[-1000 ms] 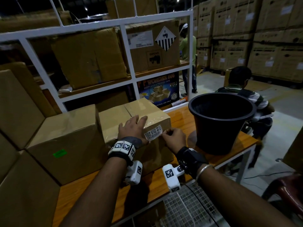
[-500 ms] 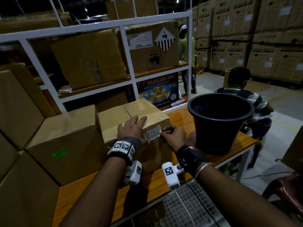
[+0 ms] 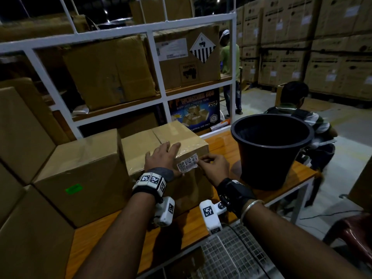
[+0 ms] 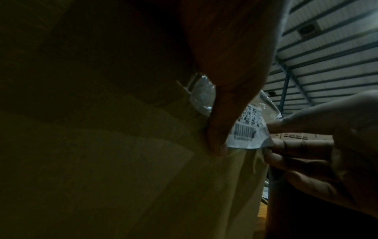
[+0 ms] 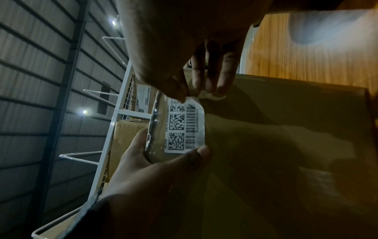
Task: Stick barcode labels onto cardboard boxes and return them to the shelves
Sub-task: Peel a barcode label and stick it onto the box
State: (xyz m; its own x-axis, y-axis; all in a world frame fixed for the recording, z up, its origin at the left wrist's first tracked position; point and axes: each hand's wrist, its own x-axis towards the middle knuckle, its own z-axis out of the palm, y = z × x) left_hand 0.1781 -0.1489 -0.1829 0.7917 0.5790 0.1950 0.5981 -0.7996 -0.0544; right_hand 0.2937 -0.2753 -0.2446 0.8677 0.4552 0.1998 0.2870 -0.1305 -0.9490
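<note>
A taped cardboard box (image 3: 169, 137) stands on the orange wooden table (image 3: 225, 143), with a white barcode label (image 3: 187, 163) (image 5: 184, 126) (image 4: 248, 129) at the top of its near face. My left hand (image 3: 163, 156) lies flat on the box top, fingers straight, and its thumb (image 5: 196, 153) presses the label's left end. My right hand (image 3: 211, 164) pinches the label's right end between thumb and fingers (image 4: 286, 142). That end looks lifted off the cardboard.
A black bucket (image 3: 271, 150) stands on the table just right of the box. A larger box with a green sticker (image 3: 84, 174) sits to the left, with more cartons beside it. The white shelf rack (image 3: 159, 77) holds boxes behind. A person sits beyond the table.
My right hand has shifted slightly, drawing the label's right end along the box face. The left hand stays on the box top.
</note>
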